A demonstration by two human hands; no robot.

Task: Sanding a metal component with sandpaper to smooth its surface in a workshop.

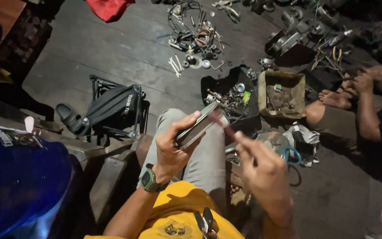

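**Flat grey metal part held in the left hand at centre frame**

Flat grey metal part [198, 125], long and rounded at its ends, sits at the centre of the frame, tilted so that its far end points toward the upper right. My left hand [172, 150] grips it from below and from the left, thumb along the near edge and fingers wrapped under it. A dark green wristwatch [149, 180] sits on that wrist. My right hand [261, 170] is to the lower right of the part, closed around a thin reddish rod-like tool [225, 127] whose tip reaches up and left to the part's right end; the tool is blurred, so I cannot tell whether it touches the metal or what kind of tool it is.

Below the part I see my knee in grey trousers [204, 159], and at the bottom edge a yellow shirt [177, 217].

On the dark wooden plank floor [111, 48], right of centre, a black tray of small metal bits [228, 95] lies just beside a tan rectangular box of parts [282, 94]. At upper centre a scatter of wrenches, cables and washers [195, 42] is spread out, and a grey engine block [290, 37] lies toward the upper right. A folded black stool [113, 108] rests left of centre, with a black sandal [69, 117] just beside it. A blue plastic object [18, 177] fills the lower left. At the right edge another person's arm and bare foot [359, 102] rest on the floor, well apart from my hands.
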